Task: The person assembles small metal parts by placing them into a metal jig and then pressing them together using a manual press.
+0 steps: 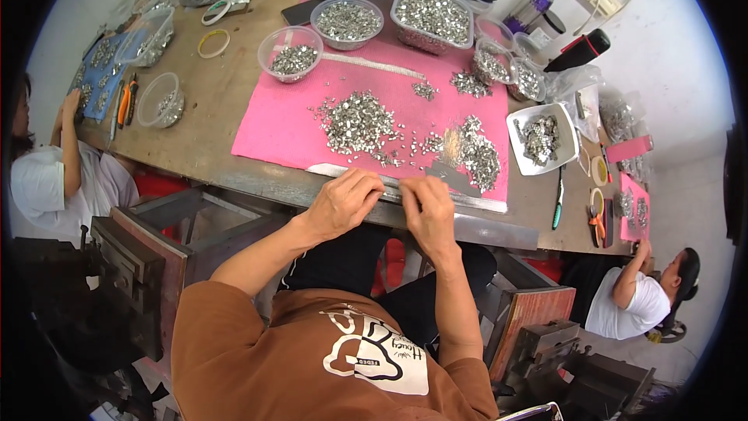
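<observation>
At the front edge of the workbench, my left hand [347, 199] is closed, its fingers pinched together. Close beside it, my right hand [429, 209] is curled the same way. Whatever lies between the fingertips is too small or hidden to make out. Both hands rest by a flat metal strip [479, 203] along the edge of a pink mat [261, 129]. Just beyond my left hand is a large heap of small shiny metal pieces [358, 122]. Another heap of metal pieces [477, 157] lies farther right, with a grey flat plate [454, 179] at its near side.
Tubs of metal pieces [347, 21] [432, 17] stand at the back. On the right sit a white square dish [514, 126] and a green-handled tool [558, 201]. Orange-handled pliers [125, 101] lie left. One person [62, 179] works at left, another [635, 296] at right.
</observation>
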Demonstrator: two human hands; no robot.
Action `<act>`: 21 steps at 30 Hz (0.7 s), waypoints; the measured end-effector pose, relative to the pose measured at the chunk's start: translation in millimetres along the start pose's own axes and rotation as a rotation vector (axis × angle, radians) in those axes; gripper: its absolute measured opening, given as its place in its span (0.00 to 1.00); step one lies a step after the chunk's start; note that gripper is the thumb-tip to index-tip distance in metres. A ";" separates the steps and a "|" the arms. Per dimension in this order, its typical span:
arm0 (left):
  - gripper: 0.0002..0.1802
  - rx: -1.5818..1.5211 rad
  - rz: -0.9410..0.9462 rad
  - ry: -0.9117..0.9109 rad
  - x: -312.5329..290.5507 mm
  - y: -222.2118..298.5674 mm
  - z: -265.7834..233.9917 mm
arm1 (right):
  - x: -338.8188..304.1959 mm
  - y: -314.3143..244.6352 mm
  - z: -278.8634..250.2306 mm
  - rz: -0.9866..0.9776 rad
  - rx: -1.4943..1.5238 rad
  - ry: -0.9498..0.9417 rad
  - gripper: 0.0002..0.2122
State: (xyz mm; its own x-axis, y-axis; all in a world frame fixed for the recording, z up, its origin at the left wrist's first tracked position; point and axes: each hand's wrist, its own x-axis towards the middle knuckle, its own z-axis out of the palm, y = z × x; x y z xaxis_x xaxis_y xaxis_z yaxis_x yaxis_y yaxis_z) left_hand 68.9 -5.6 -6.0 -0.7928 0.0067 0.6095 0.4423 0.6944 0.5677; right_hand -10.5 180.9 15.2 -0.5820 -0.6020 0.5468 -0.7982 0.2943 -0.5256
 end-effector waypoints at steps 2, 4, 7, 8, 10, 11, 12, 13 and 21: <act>0.08 -0.106 -0.088 -0.034 -0.9 -3.4 -0.7 | 8.5 9.7 -5.0 0.145 -0.129 0.004 0.06; 0.08 -0.110 -0.085 -0.032 -0.6 -3.4 -0.6 | 15.5 26.4 0.4 0.117 -0.152 0.023 0.06; 0.08 -0.122 -0.091 -0.030 0.3 -2.3 -0.6 | 24.6 36.7 6.4 0.125 -0.180 0.026 0.04; 0.08 -0.129 -0.098 -0.029 0.5 -2.1 -0.5 | 27.3 37.2 7.5 0.147 -0.230 -0.015 0.04; 0.08 -0.129 -0.097 -0.030 0.5 -2.7 -0.3 | 30.1 38.0 9.8 0.170 -0.278 -0.056 0.04; 0.08 -0.131 -0.095 -0.030 0.5 -2.9 0.0 | 30.2 38.7 10.8 0.179 -0.283 -0.057 0.04; 0.08 -0.130 -0.096 -0.032 0.3 -3.2 0.0 | 30.2 39.1 11.7 0.188 -0.287 -0.059 0.05; 0.08 -0.136 -0.095 -0.029 0.3 -3.3 0.2 | 29.8 38.8 11.7 0.189 -0.286 -0.059 0.05; 0.08 -0.108 -0.062 -0.021 -1.2 -2.9 0.5 | 14.6 24.0 0.3 0.184 -0.167 -0.008 0.04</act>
State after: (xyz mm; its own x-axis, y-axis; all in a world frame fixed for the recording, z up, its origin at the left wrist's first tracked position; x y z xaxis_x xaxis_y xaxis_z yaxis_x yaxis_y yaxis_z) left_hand 68.4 -7.3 -8.7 -0.8283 -0.0182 0.5600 0.4336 0.6122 0.6612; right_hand -38.0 178.9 10.3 -0.7191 -0.5325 0.4465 -0.6940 0.5175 -0.5006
